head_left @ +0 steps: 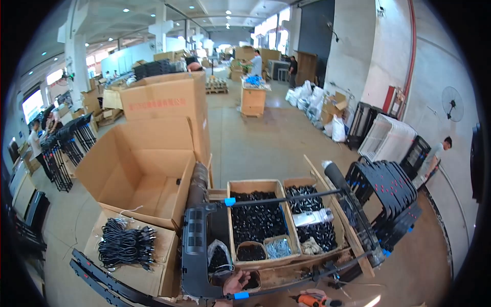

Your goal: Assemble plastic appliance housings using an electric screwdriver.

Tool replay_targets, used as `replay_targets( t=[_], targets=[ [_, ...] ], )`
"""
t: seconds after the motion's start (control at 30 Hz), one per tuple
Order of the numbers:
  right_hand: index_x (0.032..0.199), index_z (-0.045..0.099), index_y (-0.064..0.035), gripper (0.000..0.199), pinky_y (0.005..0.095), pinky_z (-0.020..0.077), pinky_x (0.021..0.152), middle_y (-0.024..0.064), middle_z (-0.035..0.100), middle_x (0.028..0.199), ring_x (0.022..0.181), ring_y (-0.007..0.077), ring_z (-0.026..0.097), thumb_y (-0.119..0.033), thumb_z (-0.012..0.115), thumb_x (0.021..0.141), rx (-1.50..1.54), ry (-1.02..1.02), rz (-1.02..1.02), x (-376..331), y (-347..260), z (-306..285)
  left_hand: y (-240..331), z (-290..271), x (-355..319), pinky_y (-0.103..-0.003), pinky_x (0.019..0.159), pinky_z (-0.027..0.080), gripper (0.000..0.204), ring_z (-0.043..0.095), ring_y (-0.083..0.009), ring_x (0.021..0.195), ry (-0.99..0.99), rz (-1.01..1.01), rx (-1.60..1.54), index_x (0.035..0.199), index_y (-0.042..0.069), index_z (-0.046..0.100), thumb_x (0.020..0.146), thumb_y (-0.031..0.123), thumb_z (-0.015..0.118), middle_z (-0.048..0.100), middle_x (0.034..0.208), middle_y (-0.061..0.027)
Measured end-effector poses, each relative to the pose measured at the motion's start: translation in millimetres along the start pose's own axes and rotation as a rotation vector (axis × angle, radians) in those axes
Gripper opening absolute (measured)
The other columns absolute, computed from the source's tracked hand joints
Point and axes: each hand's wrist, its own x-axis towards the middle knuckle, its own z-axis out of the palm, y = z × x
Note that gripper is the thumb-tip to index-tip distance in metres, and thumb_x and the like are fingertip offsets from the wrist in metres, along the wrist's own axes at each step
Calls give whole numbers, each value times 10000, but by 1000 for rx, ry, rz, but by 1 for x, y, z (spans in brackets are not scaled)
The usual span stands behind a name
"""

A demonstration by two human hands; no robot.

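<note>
Head view shows the left hand [236,282] at the lower edge, fingers curled against the near rail of a black frame [279,240] that lies across the workbench, close to a blue clip [241,295]. The right hand [313,298] is wrapped around an orange power screwdriver [309,300] at the bottom edge. Judging by this, the frame looks assembled in outline, with fastening along its near rail in hand; how many screws are in I cannot tell. Under the frame sit wooden trays of black parts [257,221], one with a small tub of silver screws [278,248]. Beyond the bench's left edge, an open brown carton [134,171] stands empty; behind it a taller closed carton [166,97] bears a red printed line. A flat carton holds coiled black cables [125,244].
</note>
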Motion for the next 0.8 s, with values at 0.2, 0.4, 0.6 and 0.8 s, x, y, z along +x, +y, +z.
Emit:
replay_targets(
  t=[0.2,0.4,0.6,0.8],
  targets=[
    [1329,645,-96,451,378,560,1005,117,688,1269,1180,253,674,-96,823,914,212,-224,-344,41,-35,-10,-8,-8,-16,-334,677,567,192,643,-157,803,83,11,163,1104,149,655,1074,334,614,646,892,-2],
    [1395,590,-93,513,373,554,1007,100,680,1266,1189,230,660,-66,802,928,468,-406,-392,78,67,42,-3,-42,-65,-308,610,512,265,595,-151,722,145,116,210,1107,124,643,1087,379,574,642,887,-16],
    [1371,614,-102,485,379,561,1005,70,673,1300,1179,221,660,-124,815,929,392,-497,-354,64,14,38,-71,-37,-166,-322,621,517,349,606,-186,729,172,-96,242,1083,94,654,1092,427,551,665,907,-41],
    [1472,598,-214,654,414,541,1041,97,616,1458,1282,250,622,-224,876,880,377,-679,-181,78,8,75,-38,69,-260,-273,529,425,343,501,-134,617,225,104,-36,967,121,622,1091,435,558,562,758,14]
  ],
)
